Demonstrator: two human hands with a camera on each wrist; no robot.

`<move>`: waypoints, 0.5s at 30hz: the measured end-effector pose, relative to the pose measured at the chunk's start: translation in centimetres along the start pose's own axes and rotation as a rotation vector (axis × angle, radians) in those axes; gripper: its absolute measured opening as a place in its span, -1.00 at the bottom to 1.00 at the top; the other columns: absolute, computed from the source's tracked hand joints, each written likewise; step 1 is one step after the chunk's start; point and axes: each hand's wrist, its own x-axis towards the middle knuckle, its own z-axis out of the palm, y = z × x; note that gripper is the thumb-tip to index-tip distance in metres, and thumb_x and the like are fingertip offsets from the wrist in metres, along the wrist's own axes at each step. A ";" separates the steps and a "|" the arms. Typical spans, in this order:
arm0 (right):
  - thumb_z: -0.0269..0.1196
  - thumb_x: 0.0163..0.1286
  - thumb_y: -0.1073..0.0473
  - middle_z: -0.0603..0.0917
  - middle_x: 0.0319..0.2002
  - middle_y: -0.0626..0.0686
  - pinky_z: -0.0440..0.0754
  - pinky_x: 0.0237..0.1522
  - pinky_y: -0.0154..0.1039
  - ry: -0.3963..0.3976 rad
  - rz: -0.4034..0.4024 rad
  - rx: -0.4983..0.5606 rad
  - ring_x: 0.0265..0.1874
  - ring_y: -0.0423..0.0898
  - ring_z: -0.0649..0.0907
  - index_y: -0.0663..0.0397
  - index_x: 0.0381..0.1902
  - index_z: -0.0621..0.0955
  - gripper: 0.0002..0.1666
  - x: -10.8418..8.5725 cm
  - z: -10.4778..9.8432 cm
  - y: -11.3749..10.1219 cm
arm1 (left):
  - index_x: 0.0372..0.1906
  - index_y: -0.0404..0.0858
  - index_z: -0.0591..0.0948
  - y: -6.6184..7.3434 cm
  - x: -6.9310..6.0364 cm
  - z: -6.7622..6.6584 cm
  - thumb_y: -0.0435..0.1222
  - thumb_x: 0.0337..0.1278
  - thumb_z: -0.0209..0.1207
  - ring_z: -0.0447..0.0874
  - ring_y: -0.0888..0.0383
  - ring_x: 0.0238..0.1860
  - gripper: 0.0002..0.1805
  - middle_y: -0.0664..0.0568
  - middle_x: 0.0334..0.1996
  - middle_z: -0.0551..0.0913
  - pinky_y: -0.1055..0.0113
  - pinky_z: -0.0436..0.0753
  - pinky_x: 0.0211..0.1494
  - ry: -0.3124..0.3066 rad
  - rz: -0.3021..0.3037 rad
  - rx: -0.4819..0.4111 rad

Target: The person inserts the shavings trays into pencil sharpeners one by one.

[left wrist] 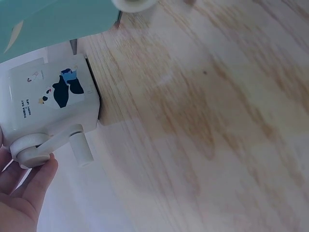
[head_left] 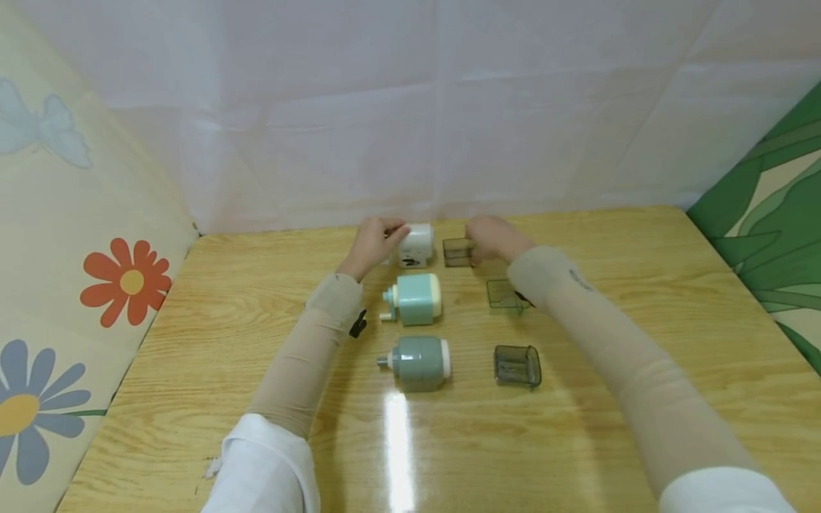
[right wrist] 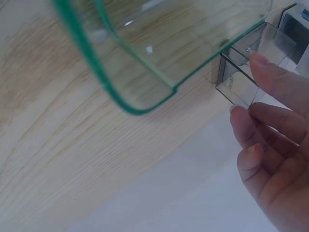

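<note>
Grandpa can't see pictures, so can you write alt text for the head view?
A person's left hand holds a white pencil sharpener and the right hand holds a see-through tray at the back of a wooden table. Nearer sit a teal sharpener and a grey-green sharpener, with a green tray and a dark tray to their right.

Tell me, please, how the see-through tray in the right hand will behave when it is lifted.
The tray is probably light and rather stiff, as its see-through walls look thin with straight edges. Its smooth sides may slip in the right hand. With flat faces, it seems unlikely to roll.
</note>
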 end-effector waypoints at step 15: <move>0.44 -0.08 0.29 0.59 -0.25 0.22 0.56 -0.16 -0.07 0.001 -0.013 -0.031 -0.22 0.13 0.57 0.39 -0.22 0.54 -0.55 0.3 -0.1 -1.0 | 0.06 -0.40 0.52 0.0 -0.1 0.1 -0.20 0.27 0.04 0.59 0.09 -0.22 -0.61 -0.17 -0.09 0.61 0.36 0.58 -0.18 -0.009 -0.016 -0.003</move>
